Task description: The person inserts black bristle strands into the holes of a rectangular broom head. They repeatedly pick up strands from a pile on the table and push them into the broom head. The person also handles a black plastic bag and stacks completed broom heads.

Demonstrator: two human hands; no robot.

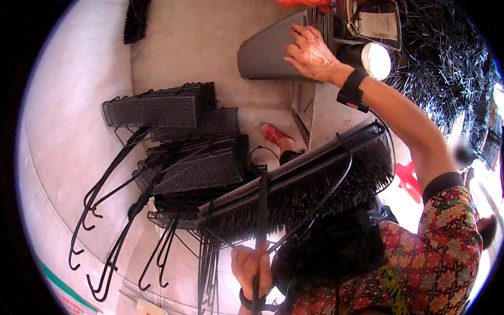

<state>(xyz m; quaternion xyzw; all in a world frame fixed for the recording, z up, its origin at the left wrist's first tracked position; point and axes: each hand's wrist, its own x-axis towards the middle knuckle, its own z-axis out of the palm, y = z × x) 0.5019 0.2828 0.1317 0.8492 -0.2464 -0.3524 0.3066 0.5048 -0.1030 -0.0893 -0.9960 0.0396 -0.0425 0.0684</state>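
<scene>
The person sits bent over the work, and the left hand (243,265) is closed around a dark upright bar (262,210), fingers wrapped right about it so that no gap shows. The bar rises from that fist and crosses the front of a long black rack (304,165), which lies slantwise before the person's body, its far end higher toward the right. Dark bristle-like strips (325,184) hang thickly along the rack's near side, and a dark bag-like bundle (331,247) sits just below them.

The right hand (315,56) is stretched well away, over a stack of grey sheets (265,55) near the top. Its fingers are spread and a little bent on the stack — whether they pinch a sheet or merely rest there, I cannot tell. A black wristband (353,92) circles that wrist.

Beside the stack stand a round container with a white end (376,61) and an open box (375,26) bearing a pale label; farther right lies a great heap of thin black strips (441,52). Over on the left, black mesh baskets (205,170) are piled together, some tilted, with hooked rods (122,157) trailing out toward the pale wall. Between the piled baskets and the grey stack, a foot in a red sandal (273,134) shows on the floor.
</scene>
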